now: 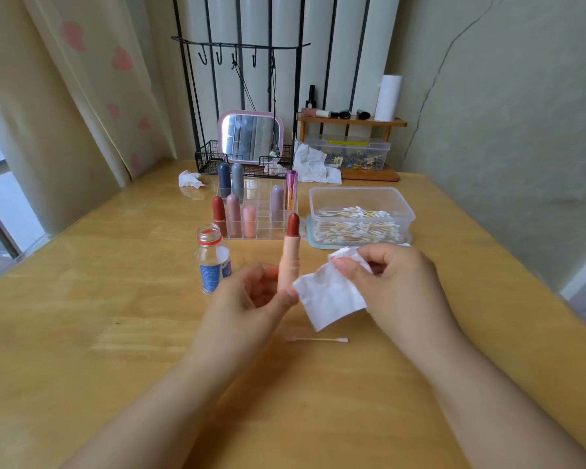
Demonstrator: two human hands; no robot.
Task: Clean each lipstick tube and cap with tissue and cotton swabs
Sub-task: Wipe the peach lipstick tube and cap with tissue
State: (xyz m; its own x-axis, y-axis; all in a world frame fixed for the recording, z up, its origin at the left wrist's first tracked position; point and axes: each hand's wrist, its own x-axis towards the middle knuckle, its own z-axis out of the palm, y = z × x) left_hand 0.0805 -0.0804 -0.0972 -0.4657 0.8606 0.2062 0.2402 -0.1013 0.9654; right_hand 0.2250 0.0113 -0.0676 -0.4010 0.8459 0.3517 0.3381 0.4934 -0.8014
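One Lipstick Uncapped, Tissue Ready

The left hand [251, 292] grips an open lipstick [290, 255] upright, just in front of the clear organizer [261, 211]. The right hand [386, 279] pinches a folded tissue [329, 299] touching the tube's right side. Wiping the tube seems under way; next, the tissue likely needs to wrap the barrel without smearing the colour.

Counts, as seen:

Hands: two, left [251, 292] and right [396, 282].
Open lipstick [290, 255]: one.
Capped lipsticks in the organizer [261, 228]: seven, counting the tall purple one [291, 189].
Tissue [329, 296] in hand: one. Crumpled tissues on the desk [115, 282]: two, small [190, 179] and large [313, 164].
Loose swab [318, 339]: one. Swabs in the tub [359, 221]: too many to count.
Bottle [213, 262]: one.
Mirror [250, 137]: one.
Paper roll [389, 98]: one.
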